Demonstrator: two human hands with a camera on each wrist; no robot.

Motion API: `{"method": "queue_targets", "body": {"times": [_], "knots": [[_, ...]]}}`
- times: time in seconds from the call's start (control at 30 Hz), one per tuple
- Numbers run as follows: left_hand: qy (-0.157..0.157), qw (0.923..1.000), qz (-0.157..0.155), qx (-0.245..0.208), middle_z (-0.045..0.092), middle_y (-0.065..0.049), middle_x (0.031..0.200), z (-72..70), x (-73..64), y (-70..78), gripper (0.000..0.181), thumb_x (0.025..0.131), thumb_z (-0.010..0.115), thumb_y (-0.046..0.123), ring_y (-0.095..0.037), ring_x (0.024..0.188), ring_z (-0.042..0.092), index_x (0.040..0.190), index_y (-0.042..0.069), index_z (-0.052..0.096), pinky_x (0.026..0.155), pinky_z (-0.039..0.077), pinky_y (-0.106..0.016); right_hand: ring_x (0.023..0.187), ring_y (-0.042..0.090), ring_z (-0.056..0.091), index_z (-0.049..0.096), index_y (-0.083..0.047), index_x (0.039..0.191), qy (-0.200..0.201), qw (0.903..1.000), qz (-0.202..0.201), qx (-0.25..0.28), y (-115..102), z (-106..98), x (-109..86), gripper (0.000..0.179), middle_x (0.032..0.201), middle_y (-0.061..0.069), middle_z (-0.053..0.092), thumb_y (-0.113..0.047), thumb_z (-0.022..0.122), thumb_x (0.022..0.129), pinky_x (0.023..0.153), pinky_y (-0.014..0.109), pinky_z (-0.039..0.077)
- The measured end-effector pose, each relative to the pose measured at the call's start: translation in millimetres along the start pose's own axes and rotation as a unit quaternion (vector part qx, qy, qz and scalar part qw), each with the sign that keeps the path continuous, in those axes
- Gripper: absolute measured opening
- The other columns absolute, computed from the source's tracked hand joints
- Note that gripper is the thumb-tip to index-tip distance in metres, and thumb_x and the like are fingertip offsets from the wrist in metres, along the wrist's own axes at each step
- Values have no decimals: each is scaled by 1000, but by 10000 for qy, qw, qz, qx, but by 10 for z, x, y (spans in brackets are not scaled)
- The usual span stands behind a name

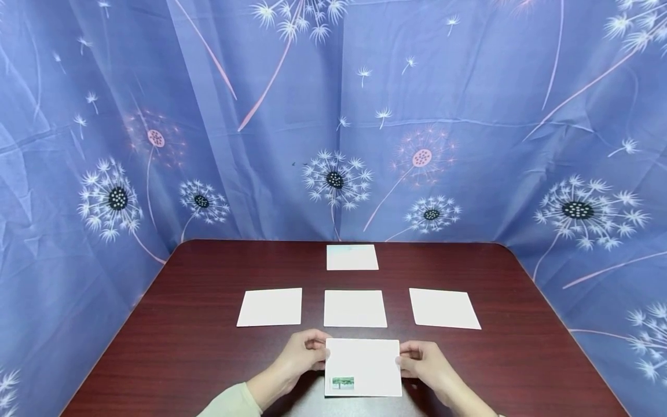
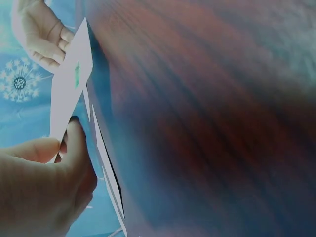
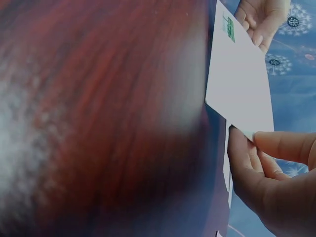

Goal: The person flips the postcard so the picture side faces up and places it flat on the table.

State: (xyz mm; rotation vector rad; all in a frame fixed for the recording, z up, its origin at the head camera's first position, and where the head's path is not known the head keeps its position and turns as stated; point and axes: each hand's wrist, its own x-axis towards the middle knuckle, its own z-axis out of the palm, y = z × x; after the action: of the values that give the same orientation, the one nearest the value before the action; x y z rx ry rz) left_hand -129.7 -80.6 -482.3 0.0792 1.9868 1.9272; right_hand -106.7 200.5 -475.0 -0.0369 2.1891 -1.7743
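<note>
Above the near part of the table is a white card with a small green picture printed in its lower left corner. My left hand pinches its left edge between thumb and fingers. On the opposite edge, my right hand holds it in the same way. The left wrist view shows the left thumb on the card's face and the fingers behind it. From the right wrist, the card appears tilted and raised off the table. What is on its back is hidden.
Beyond the hands, white cards lie in a row: a left one, a middle one and a right one. Another card lies near the far edge of the dark red-brown table. Blue dandelion-print curtains surround it.
</note>
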Motion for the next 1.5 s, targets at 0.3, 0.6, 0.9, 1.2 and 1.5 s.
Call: {"method": "queue_targets", "body": {"times": [0.3, 0.6, 0.9, 1.2, 1.5], "knots": [[87, 9994, 6, -336, 62, -2, 75, -40, 9, 47, 16, 89, 65, 1, -10, 67, 60, 99, -12, 62, 65, 55, -23, 84, 17, 63, 60, 16, 110, 538, 9983, 5, 242, -106, -75, 2, 32, 89, 8, 65, -7, 65, 89, 76, 34, 58], [41, 9978, 178, -639, 68, -5, 79, -81, -14, 156, 27, 89, 68, 9, -10, 67, 63, 105, -12, 63, 65, 56, -24, 80, 17, 67, 66, 12, 106, 1217, 9924, -94, 175, -146, -107, -33, 30, 94, 12, 70, -10, 71, 86, 74, 29, 57], [-95, 9982, 323, -493, 71, -14, 92, -95, -45, 183, 26, 92, 62, 6, -12, 76, 66, 105, -17, 63, 76, 57, -30, 83, 13, 67, 66, 13, 108, 1200, 9912, -455, 316, -173, -102, -78, 25, 104, 17, 70, -2, 63, 89, 78, 28, 56], [57, 9987, 476, 155, 66, -7, 78, -65, -18, 140, 40, 82, 65, -6, -16, 68, 65, 120, -12, 52, 68, 58, -33, 76, 12, 65, 63, 11, 111, 1223, 9917, -108, 372, -182, -47, -56, 32, 90, 12, 69, -4, 71, 84, 71, 28, 56], [-307, 9971, 498, 479, 62, -13, 87, -70, 9, 162, 68, 80, 64, -9, -15, 66, 62, 142, -7, 36, 62, 57, -33, 75, 10, 62, 39, 10, 140, 587, 9968, -273, 469, -139, -43, -19, 64, 100, 11, 56, 7, 64, 81, 68, 33, 58]]}}
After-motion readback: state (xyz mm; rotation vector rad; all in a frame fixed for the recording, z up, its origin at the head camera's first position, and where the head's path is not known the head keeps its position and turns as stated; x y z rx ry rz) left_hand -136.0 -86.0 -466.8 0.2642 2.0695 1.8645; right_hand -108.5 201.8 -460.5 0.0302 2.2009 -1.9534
